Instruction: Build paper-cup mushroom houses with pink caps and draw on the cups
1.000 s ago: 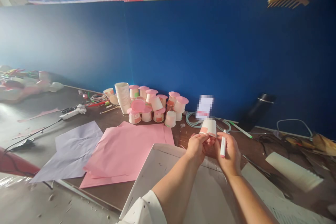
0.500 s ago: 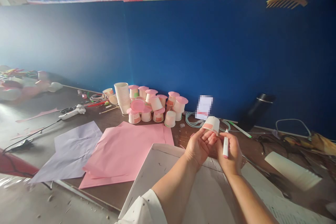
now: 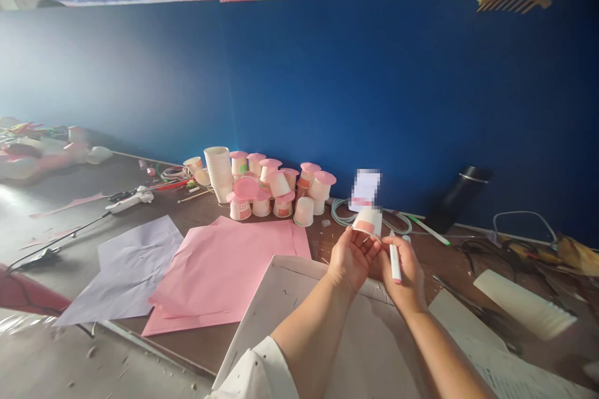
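My left hand (image 3: pixel 352 257) grips a small white paper cup (image 3: pixel 367 222) turned upside down, with a pink patch on its side. My right hand (image 3: pixel 406 268) is closed round a white marker with a pink tip (image 3: pixel 395 255), held upright just right of the cup, and its fingers reach toward the cup's rim. Both hands hover above a white board (image 3: pixel 299 318) at the table's near edge. Behind them sits a cluster of finished cups with pink lids (image 3: pixel 281 190) beside a stack of plain cups (image 3: pixel 218 171).
Pink paper sheets (image 3: pixel 224 271) and a lilac sheet (image 3: pixel 131 268) lie to the left. A glue gun (image 3: pixel 131 198) and scissors lie further left. A black flask (image 3: pixel 461 196), cables (image 3: pixel 524 224) and a white roll (image 3: pixel 524 305) crowd the right. A blue wall (image 3: pixel 327 87) backs the table.
The cup was tilted over to the right and is now back nearer upright, a little lower and to the left. My right hand with the marker shifted slightly left.
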`<state>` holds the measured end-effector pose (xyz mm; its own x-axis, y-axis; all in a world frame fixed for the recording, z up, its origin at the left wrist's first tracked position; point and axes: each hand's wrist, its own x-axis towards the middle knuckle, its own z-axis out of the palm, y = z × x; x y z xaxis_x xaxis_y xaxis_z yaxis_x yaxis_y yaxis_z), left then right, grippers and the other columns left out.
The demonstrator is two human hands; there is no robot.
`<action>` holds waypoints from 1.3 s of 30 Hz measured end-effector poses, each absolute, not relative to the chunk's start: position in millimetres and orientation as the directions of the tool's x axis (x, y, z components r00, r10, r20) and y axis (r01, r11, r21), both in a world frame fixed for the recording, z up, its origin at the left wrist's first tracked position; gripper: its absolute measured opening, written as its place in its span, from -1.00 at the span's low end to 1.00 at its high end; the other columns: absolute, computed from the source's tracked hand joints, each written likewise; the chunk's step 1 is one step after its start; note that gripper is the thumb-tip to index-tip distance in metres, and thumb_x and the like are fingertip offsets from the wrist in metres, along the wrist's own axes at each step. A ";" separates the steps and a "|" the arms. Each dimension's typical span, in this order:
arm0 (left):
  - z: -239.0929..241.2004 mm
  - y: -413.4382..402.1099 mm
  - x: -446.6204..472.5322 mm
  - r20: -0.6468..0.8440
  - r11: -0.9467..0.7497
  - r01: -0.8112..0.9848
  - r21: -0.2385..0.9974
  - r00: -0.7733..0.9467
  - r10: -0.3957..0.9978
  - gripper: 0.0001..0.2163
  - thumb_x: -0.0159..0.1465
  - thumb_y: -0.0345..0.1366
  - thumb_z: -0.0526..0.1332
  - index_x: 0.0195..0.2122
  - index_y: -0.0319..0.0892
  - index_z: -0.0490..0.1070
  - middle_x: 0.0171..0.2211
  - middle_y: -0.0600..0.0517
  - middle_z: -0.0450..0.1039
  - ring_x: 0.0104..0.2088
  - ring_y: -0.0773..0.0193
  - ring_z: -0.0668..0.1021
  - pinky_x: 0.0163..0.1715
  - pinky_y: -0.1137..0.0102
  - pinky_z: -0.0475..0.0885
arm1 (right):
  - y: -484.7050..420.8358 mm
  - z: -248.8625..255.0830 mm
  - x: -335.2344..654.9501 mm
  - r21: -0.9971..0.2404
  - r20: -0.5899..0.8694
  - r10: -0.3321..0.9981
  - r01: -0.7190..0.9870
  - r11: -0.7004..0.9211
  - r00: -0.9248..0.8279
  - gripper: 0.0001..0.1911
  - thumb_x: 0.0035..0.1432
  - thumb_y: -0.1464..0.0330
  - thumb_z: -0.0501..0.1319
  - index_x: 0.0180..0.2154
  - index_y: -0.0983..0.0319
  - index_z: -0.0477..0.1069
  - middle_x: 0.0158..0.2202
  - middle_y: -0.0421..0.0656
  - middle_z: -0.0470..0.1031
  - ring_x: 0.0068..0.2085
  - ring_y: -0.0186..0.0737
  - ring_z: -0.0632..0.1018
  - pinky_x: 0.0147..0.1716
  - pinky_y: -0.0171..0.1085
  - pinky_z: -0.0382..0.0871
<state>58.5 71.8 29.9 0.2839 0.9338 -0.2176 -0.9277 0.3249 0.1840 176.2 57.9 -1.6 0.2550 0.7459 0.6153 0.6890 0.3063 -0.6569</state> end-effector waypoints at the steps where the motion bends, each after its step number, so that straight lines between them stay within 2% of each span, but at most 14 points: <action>1: 30.3 71.7 58.8 -0.229 0.327 -0.924 0.198 0.280 0.932 -0.72 0.43 -0.26 0.08 -0.38 -0.27 0.43 -0.42 -0.09 0.49 -0.39 0.25 0.60 -0.29 0.38 0.57 | 57.9 -2.1 176.7 -0.659 0.619 0.738 0.688 0.304 0.268 -0.63 0.15 0.03 0.19 -0.19 0.17 0.45 -0.19 -0.05 0.56 -0.24 -0.04 0.57 -0.25 -0.10 0.45; 8: 26.1 71.6 60.7 -0.195 0.307 -0.903 0.301 0.256 0.947 -0.75 0.42 -0.29 0.10 -0.32 -0.30 0.47 -0.31 -0.13 0.53 -0.31 0.23 0.61 -0.26 0.37 0.54 | 56.5 -1.8 177.9 -0.536 0.783 0.563 0.747 0.394 0.265 -0.72 0.20 0.18 0.24 -0.11 0.19 0.44 -0.20 -0.05 0.54 -0.18 -0.03 0.57 -0.13 -0.08 0.47; 16: 21.1 74.2 63.8 -0.229 0.324 -0.881 0.345 0.255 0.939 -0.77 0.40 -0.30 0.12 -0.29 -0.33 0.50 -0.31 -0.12 0.52 -0.36 0.30 0.54 -0.32 0.44 0.42 | 54.6 3.7 177.0 -0.301 0.886 0.461 0.808 0.506 0.042 -0.81 0.31 0.25 0.23 -0.09 0.18 0.42 -0.21 -0.07 0.55 -0.19 -0.07 0.56 -0.11 -0.11 0.45; 19: 21.9 73.7 63.6 -0.216 0.326 -0.876 0.356 0.262 0.941 -0.75 0.40 -0.30 0.11 -0.29 -0.35 0.50 -0.33 -0.11 0.51 -0.37 0.31 0.53 -0.33 0.44 0.41 | 54.1 5.3 177.4 -0.253 0.896 0.445 0.826 0.504 0.003 -0.83 0.33 0.26 0.21 -0.09 0.18 0.42 -0.22 -0.07 0.56 -0.20 -0.07 0.55 -0.13 -0.13 0.43; 29: 23.5 72.5 63.0 -0.223 0.333 -0.876 0.349 0.268 0.937 -0.78 0.37 -0.33 0.15 -0.34 -0.34 0.49 -0.37 -0.10 0.49 -0.39 0.31 0.52 -0.37 0.45 0.41 | 55.2 3.8 178.4 -0.292 0.860 0.511 0.832 0.471 0.013 -0.80 0.34 0.23 0.15 -0.09 0.17 0.44 -0.24 -0.08 0.56 -0.19 -0.06 0.56 -0.13 -0.12 0.44; 39: 19.9 73.6 63.5 -0.220 0.328 -0.880 0.343 0.264 0.939 -0.81 0.34 -0.32 0.18 -0.37 -0.31 0.49 -0.39 -0.10 0.50 -0.38 0.29 0.55 -0.34 0.45 0.44 | 54.8 2.1 179.5 -0.266 0.860 0.510 0.839 0.475 -0.016 -0.80 0.36 0.22 0.13 -0.08 0.14 0.43 -0.23 -0.08 0.56 -0.18 -0.04 0.57 -0.12 -0.08 0.46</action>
<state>63.5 73.6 19.9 0.2636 0.9392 -0.2201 -0.8804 0.3275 0.3431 179.5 54.8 2.1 -0.0159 0.5105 0.8597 0.8390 0.4746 -0.2663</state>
